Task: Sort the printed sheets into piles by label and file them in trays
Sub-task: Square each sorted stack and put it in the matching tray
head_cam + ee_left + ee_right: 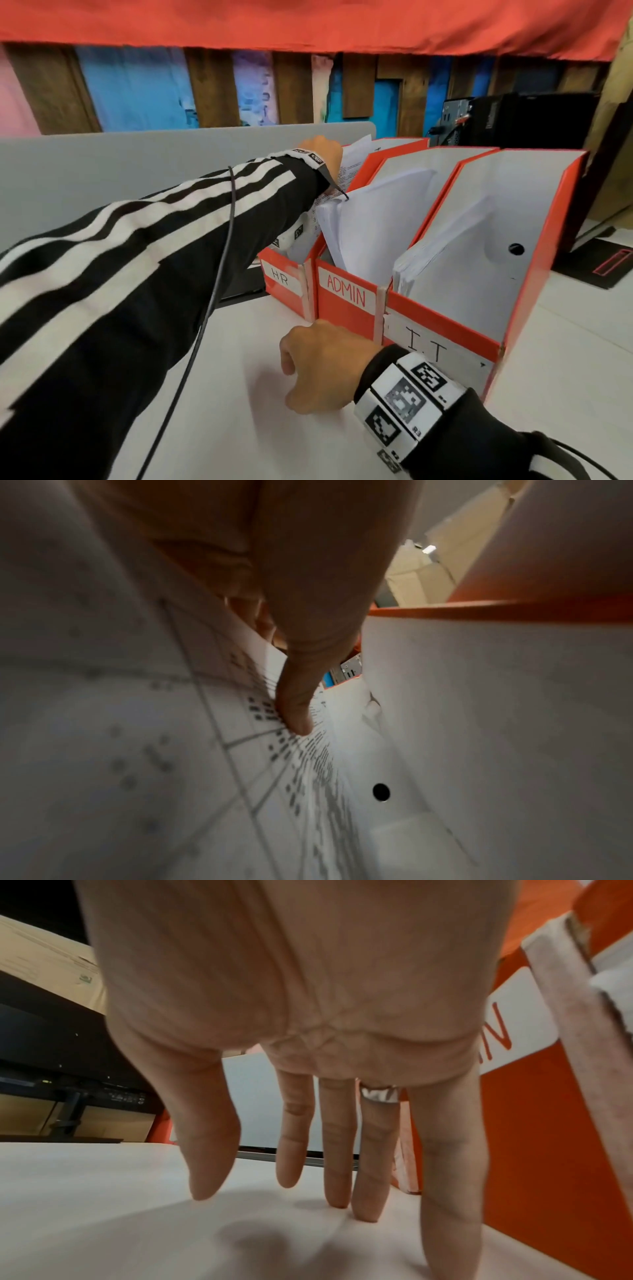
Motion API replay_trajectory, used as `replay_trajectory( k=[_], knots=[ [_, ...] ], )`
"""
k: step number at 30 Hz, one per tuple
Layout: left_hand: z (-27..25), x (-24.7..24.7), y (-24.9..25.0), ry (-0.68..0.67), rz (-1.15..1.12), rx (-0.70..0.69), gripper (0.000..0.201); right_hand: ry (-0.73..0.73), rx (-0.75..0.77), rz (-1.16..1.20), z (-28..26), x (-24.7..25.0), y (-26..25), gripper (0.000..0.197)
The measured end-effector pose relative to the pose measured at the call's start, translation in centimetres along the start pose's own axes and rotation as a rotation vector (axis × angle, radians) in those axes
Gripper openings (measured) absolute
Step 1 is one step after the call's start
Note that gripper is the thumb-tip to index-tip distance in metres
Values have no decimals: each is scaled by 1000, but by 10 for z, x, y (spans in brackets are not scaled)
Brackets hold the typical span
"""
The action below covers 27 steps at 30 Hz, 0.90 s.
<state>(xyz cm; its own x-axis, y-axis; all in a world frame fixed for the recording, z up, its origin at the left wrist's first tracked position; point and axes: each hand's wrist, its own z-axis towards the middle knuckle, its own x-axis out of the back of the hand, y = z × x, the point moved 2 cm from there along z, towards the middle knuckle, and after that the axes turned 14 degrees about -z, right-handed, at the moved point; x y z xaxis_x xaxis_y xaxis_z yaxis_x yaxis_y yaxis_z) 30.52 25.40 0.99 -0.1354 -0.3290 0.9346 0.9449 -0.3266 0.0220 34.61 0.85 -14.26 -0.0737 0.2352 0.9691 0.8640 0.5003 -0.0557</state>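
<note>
Three red file trays stand side by side on the white table (239, 394), labelled HR (284, 284), ADMIN (346, 294) and IT (428, 349). ADMIN and IT each hold a white stack. My left hand (322, 150) reaches over the HR tray and pinches printed sheets (352, 161) that stand in it. In the left wrist view my thumb (294, 718) presses on the printed sheets (171, 750), with fingers behind them, beside the tray's white inner wall (479, 723). My right hand (322, 366) is open, its straight fingertips (366, 1213) resting on the table in front of the ADMIN tray (534, 1123).
A grey partition (137, 164) runs behind the trays. A black computer tower (513, 116) stands at the back right, and a black mat (603, 260) lies to the right of the IT tray. A dark device (246, 284) sits just left of the HR tray.
</note>
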Motion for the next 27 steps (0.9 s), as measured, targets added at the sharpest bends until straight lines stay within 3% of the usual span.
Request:
replay_trajectory(
  k=[3, 5, 8, 12, 14, 17, 19, 21, 27],
  knots=[
    [-19, 18, -8, 88, 84, -5, 84, -9, -23, -29, 2, -2, 0, 35],
    [-37, 31, -27, 160, 44, 14, 96, -13, -40, -49, 4, -3, -2, 34],
    [-76, 47, -55, 282, -188, -5, 86, 0, -59, -86, 8, -7, -5, 33],
    [-162, 51, -91, 397, -476, 36, 56, 29, -85, -147, 8, -11, -15, 32],
    [-222, 41, -105, 250, -526, 111, 45, 33, -104, -177, 4, -12, -21, 31],
    [-322, 19, -123, -267, -362, 156, 53, 52, -123, -208, 0, -12, -29, 30],
    [-381, 9, -135, -518, -200, 226, 59, 39, -150, -219, -1, -12, -36, 30],
    [-421, 7, -143, -611, -159, 278, 71, 21, -171, -236, -4, -10, -46, 32],
    [-495, 34, -152, -673, -107, 339, 82, -6, -85, -333, -22, -15, -80, 38]
  ],
)
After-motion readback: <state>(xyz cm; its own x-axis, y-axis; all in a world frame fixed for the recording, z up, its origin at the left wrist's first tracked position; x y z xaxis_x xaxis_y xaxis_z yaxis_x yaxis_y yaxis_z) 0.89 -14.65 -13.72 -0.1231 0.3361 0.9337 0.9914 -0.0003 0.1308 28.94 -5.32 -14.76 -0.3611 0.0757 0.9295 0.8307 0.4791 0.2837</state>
